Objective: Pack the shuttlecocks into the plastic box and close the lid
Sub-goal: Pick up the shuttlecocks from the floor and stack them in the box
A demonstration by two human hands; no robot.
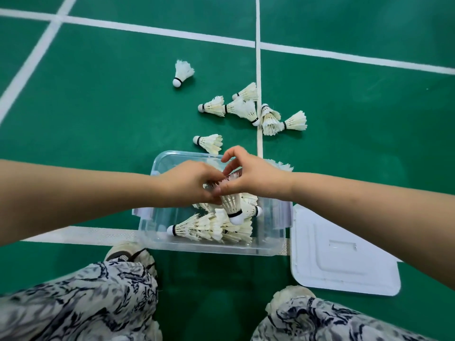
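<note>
Obs. 1: We see both hands meeting over the open plastic box [209,248]. The left hand [189,183] and right hand [254,175] close together on the feather end of one held shuttlecock [231,204]. It hangs cork-down, and the white cork sits just above the pile inside.

Obs. 2: The left fingers are curled in against the feathers. On the right hand, the lower fingers pinch the skirt, while the thumb and forefinger arch into a loop above it. We cannot tell exactly where each fingertip touches, because the feathers hide that.

Obs. 3: The packed shuttlecocks [209,226] lie on their sides in the near half of the box, overlapping one another.

Obs. 4: The lid [344,257] is off. It lies flat on the court floor [98,107], just beside the box on the right.

Obs. 5: Some shuttlecocks are still on the floor beyond the box:
- a near shuttlecock [209,143] lies just past the far rim
- a loose cluster [246,108] straddles the white line further out
- a lone shuttlecock [183,73] lies apart from these, furthest from the box
- one more shows partly behind the right wrist

Obs. 6: Patterned trousers [73,303] and light shoes fill the bottom edge — the person is crouched at the box.
</note>
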